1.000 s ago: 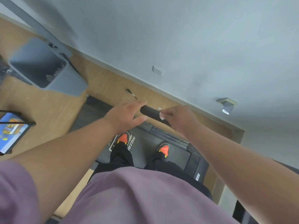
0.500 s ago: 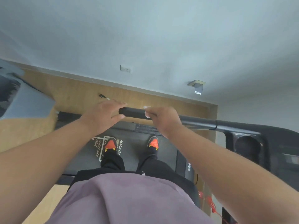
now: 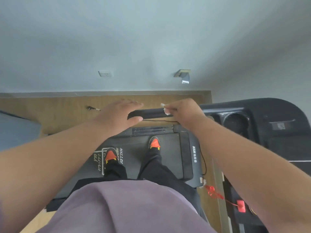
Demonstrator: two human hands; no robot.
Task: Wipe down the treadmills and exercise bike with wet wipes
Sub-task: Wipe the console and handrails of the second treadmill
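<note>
My right hand (image 3: 184,113) fingers curl over wet wipe (image 3: 165,109), pinching it around handlebar (image 3: 149,113) so wipe wraps bar for rubbing. White wipe corners poke out thumb-side. My left hand (image 3: 117,115) fingers straight and together above bar end, thumb beneath, likely steadying. Bar runs between both hands. Treadmill belt (image 3: 143,153) below fingers, under my shoes (image 3: 110,155). Console (image 3: 252,121) beyond right knuckles.

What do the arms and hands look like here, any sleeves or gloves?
Both forearms are bare down to the wrists, no long sleeves in view. Left hand and right hand have no gloves, and no watch, band or rings show. A mauve shirt covers the torso.
</note>
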